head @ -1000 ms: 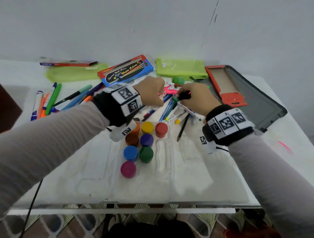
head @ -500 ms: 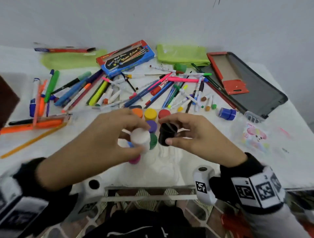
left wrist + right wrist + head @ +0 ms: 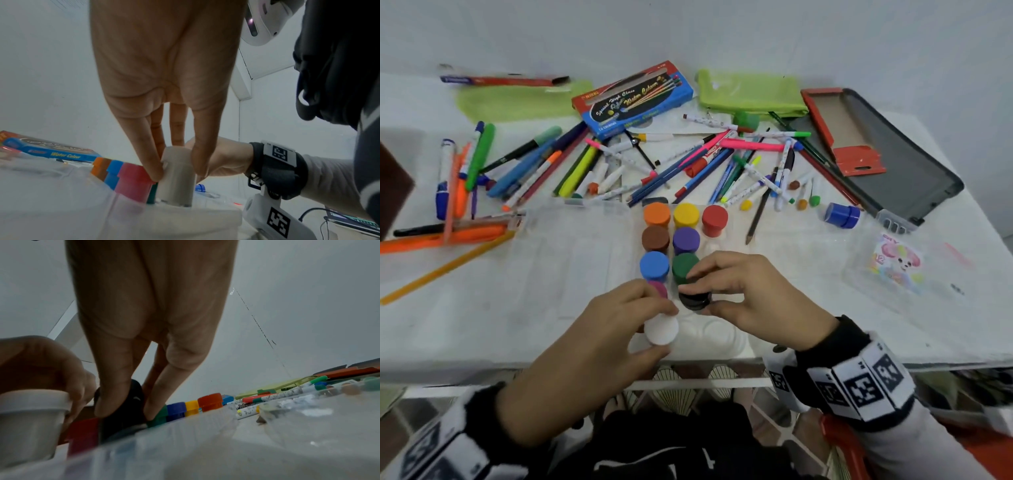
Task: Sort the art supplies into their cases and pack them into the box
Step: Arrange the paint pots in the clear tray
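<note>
1. Left hand [image 3: 599,335] pinches the white paint pot [image 3: 661,329] between thumb and fingertips [image 3: 152,170], fingers curled round its lid; the pot stands upright at the near end of the clear plastic tray [image 3: 571,260], just beside the pink pot [image 3: 659,288].
2. Right hand [image 3: 753,301] grips the black paint pot [image 3: 695,299] by thumb and fingers (tilted or upright, hard to say), just in front of the green pot [image 3: 683,265], right of the white one.
3. The two hands are close together, near touching, each on its own pot.
4. Other pots sit in two rows in the tray: orange [image 3: 656,214], yellow [image 3: 686,215], brown [image 3: 655,238], purple [image 3: 686,240], blue [image 3: 654,265]; a red pot [image 3: 714,219] stands to their right. All are small cylinders with smooth, wider round lids.
5. Tray is thin moulded see-through plastic, glossy.
6. Behind it: loose pens and markers [image 3: 722,164] in a heap, a blue cardboard watercolour box [image 3: 633,99], a green fabric pouch [image 3: 751,92], a dark hard case [image 3: 887,154] lying open on the white table [image 3: 962,325].
</note>
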